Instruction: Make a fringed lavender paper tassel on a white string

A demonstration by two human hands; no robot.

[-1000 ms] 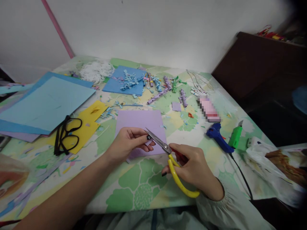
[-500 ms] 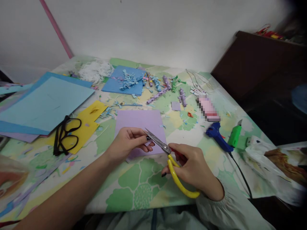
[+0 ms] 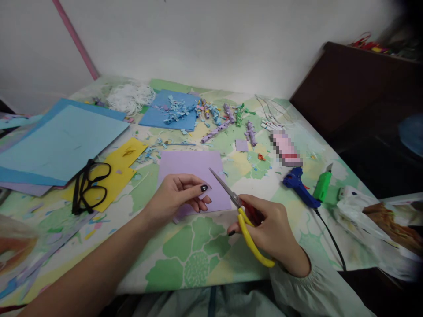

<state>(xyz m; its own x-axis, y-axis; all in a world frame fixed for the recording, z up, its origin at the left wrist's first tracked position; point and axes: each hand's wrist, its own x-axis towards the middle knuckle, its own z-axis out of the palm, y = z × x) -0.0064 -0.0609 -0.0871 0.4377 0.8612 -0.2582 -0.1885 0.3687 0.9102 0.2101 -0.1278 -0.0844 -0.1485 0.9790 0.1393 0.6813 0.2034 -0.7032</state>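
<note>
My left hand (image 3: 185,192) is above a purple sheet of paper (image 3: 191,162), thumb and forefinger pinched on a small piece of purple paper (image 3: 209,187) that barely shows past the thumb. Yellow-handled scissors (image 3: 235,199) are in my right hand (image 3: 269,224), with fingers through and around the handles. The blades look closed and point up and left over the sheet's right side, a short gap away from my left hand.
Black glasses (image 3: 90,187) lie on yellow paper at left, near stacked blue sheets (image 3: 62,141). Curled paper rolls (image 3: 216,131) and scraps are at the back. A blue glue gun (image 3: 302,189), a green cutter (image 3: 322,185) with blade out, and a plastic bag (image 3: 355,213) lie at right.
My right hand has drawn the scissors right, away from my left hand, and the blade tips have left the fingertips. The left hand stays nearly still, fingers still pinched.
</note>
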